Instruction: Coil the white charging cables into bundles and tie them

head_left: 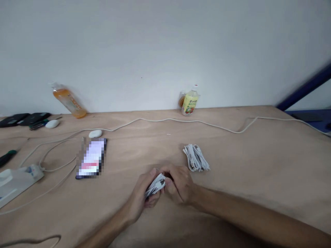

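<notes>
A folded bundle of white USB cables (155, 185) is held between my two hands just above the table's near part. My left hand (145, 191) wraps round its left side, thumb on top. My right hand (179, 182) is closed at the bundle's right end, its fingers curled, and they hide part of it. A metal plug shows near the right fingers. Farther off to the right, a second bundle of white cables (196, 157) lies on the wooden table (243, 155), apart from my hands.
A phone (91, 158) and a white earbud case (95, 134) lie left. A white power strip (19, 182) sits at far left. An orange drink bottle (69, 101) and a yellow-labelled bottle (190, 101) stand by the wall. A long white cord (168, 120) crosses the table.
</notes>
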